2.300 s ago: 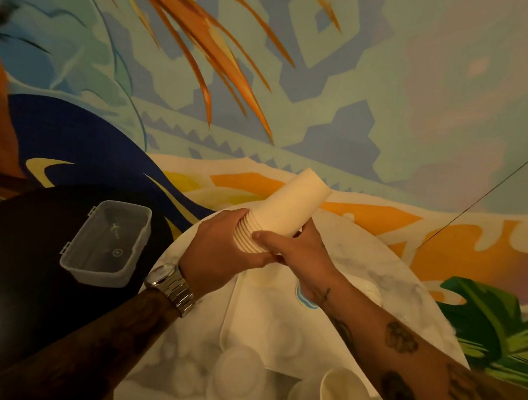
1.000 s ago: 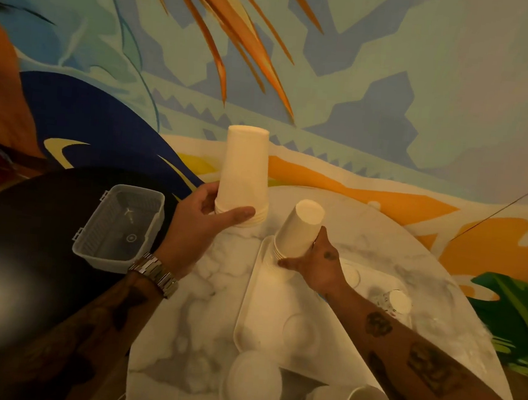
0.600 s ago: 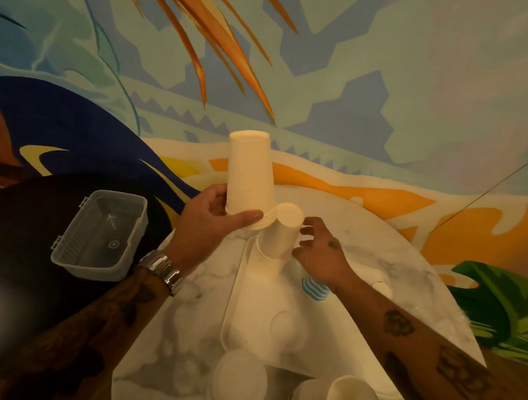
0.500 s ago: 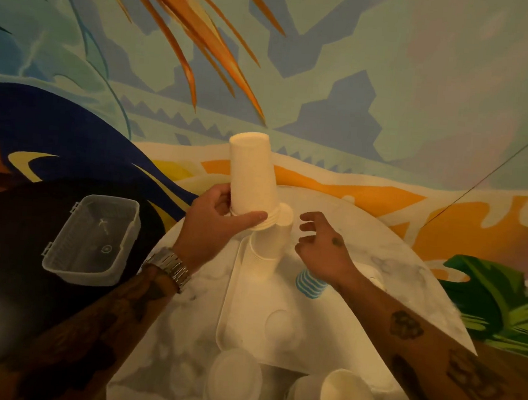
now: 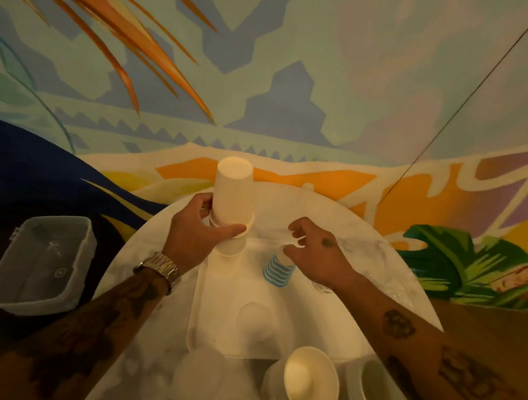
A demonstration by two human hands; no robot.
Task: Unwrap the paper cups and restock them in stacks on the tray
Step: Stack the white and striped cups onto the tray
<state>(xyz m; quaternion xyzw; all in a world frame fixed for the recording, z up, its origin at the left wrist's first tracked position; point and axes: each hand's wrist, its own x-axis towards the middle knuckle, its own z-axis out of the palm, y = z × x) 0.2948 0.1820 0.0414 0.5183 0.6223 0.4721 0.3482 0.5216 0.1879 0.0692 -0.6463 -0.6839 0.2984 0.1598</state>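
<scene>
While your left hand (image 5: 194, 230) grips a tall stack of upturned paper cups (image 5: 233, 190) just above the centre of the frame, with the thumb across the rims in front and the fingers curled behind, that stack stands upright over a shorter stack (image 5: 231, 249) on the far left corner of the tray (image 5: 211, 310). The rims of the held stack seem to meet the lower one, but I cannot tell whether the two have nested.

Your right hand (image 5: 315, 255), just right of centre, holds nothing. Its fingers are loosely curled and it hangs just over a small blue-striped cup (image 5: 277, 271), which stands upside down on the tray. I cannot tell whether a fingertip touches its top.

The tray lies on a round marble table (image 5: 380, 242). At lower centre, beyond the tray's near edge, you have an open-mouthed stack of white cups (image 5: 304, 379), and a blurred second one (image 5: 373, 397) just to its right. A clear plastic container (image 5: 40, 263) sits at the left of the frame on a dark surface. A metal watch (image 5: 161, 269) is on your left wrist, and a painted mural (image 5: 299, 75) fills the upper half.
</scene>
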